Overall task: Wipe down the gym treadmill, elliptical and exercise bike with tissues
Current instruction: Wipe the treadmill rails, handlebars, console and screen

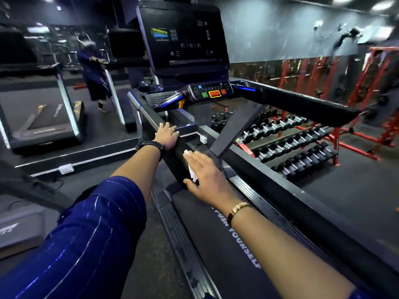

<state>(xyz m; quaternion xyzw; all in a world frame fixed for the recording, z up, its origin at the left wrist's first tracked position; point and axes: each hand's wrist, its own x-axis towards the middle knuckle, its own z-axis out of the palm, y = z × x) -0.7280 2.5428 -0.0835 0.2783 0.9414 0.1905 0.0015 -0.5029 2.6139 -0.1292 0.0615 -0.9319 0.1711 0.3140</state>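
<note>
Two flat hands on the treadmill (pixel 216 244) rail (pixel 175 156): left hand (pixel 167 135) rests higher up, right hand (pixel 205 171) presses the tissue (pixel 192 173) near the rail's end, so mid-wipe, probably sweeping next along the rail toward the console (pixel 210 91).

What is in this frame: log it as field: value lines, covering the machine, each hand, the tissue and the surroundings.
machine: treadmill, console screen lit
left hand: rests flat on the left handrail
right hand: flat fingers press the tissue onto the same handrail, nearer the camera
tissue: white, crumpled, mostly under the right hand
belt: printed PUSH YOURSELF
surroundings: dumbbell rack to the right, mirror to the left
</note>
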